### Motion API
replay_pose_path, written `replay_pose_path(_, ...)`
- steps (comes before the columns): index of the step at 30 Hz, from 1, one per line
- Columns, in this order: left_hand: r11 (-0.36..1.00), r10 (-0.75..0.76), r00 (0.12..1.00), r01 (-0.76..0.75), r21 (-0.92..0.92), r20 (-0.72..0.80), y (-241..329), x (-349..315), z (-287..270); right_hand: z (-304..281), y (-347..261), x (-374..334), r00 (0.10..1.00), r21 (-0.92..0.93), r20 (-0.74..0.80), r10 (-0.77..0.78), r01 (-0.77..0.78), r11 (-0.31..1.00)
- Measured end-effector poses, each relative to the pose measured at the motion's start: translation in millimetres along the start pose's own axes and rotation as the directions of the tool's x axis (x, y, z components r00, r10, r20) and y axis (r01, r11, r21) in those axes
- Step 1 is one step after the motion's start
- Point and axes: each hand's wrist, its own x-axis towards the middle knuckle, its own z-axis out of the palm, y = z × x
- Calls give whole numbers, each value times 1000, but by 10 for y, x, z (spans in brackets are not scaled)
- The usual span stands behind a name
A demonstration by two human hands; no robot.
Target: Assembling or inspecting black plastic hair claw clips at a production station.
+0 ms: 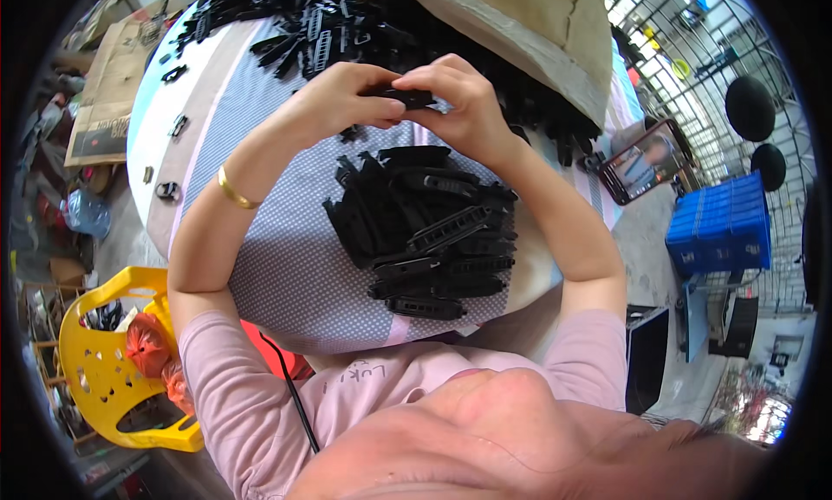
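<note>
Over the far half of the round table, my left hand (351, 100) and my right hand (468, 108) meet around a small, narrow black plastic piece (409, 98). Fingers and thumbs of both hands pinch it, and they cover much of its shape. Nearer to me lies a pile of long black slotted plastic pieces (438, 231), stacked roughly side by side on the patterned tablecloth (282, 249). Beyond my hands spreads a larger, tangled heap of black plastic parts (322, 41), some with ladder-like slots.
A large brown paper sack (520, 28) rests at the table's far right. Near the right edge stands a phone (648, 162). A few small loose parts (168, 191) lie at left. Off the table are a yellow chair (82, 353) and a blue crate (719, 227).
</note>
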Motion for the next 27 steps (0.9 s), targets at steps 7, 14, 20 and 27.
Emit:
replay_pose_path(7, 885, 259, 960, -192, 425, -105, -35, -22, 44, -6, -70, -9, 989, 90, 90, 119, -127, 988)
replay_pose_path(14, 826, 226, 968, -132, 549, -107, 60, -86, 173, -70, -37, -34, 962, 77, 198, 190, -208, 975)
replay_pose_path(20, 753, 326, 942, -208, 624, -80, -82, -65, 159, -101, -92, -28, 931, -138, 316, 185, -148, 979)
replay_pose_path(27, 806, 235, 972, -181, 563, -24, 84, -154, 192, -288, 69, 49, 712, 155, 634, 302, -499, 852)
